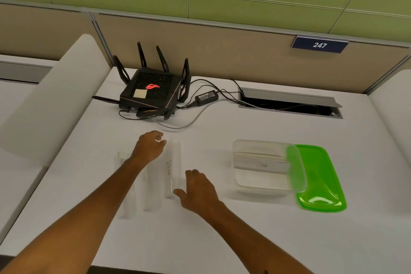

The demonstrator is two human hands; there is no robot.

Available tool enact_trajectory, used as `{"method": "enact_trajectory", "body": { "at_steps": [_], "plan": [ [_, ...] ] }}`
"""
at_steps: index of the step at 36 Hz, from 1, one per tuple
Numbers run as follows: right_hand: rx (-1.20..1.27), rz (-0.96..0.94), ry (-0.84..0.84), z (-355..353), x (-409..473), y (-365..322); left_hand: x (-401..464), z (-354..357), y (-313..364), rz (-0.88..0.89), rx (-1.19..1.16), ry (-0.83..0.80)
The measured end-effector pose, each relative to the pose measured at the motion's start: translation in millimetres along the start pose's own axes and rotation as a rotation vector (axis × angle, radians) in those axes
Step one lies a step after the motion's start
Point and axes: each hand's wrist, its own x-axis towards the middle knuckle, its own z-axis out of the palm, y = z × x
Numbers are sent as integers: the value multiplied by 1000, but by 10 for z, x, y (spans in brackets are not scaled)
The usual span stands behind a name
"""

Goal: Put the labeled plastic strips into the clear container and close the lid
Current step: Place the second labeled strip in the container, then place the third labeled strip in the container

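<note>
Three clear plastic strips lie side by side on the white desk. The rightmost labeled strip [172, 168] bears handwriting. My left hand [150, 148] is at its far end, fingers curled against it. My right hand [199, 189] rests by its near end, fingers spread, thumb touching the strip. Two more strips [151, 193] [127, 202] lie under and left of my left forearm. To the right stands the clear container [262, 181], open, with one labeled strip [262, 164] inside. Its green lid [320, 178] lies against the container's right side.
A black router [151, 93] with antennas, a power adapter [206, 97] and cables sit at the back of the desk. A cable hatch [289, 102] opens at the back right. White dividers flank the desk on both sides.
</note>
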Motion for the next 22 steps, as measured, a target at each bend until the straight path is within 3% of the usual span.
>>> {"method": "enact_trajectory", "body": {
  "at_steps": [13,22],
  "plan": [
    [27,124,21,287,48,-265,401,34,66,161,159,-218],
    [0,136,39,328,81,-312,546,42,83,162,137,-285]
  ]
}}
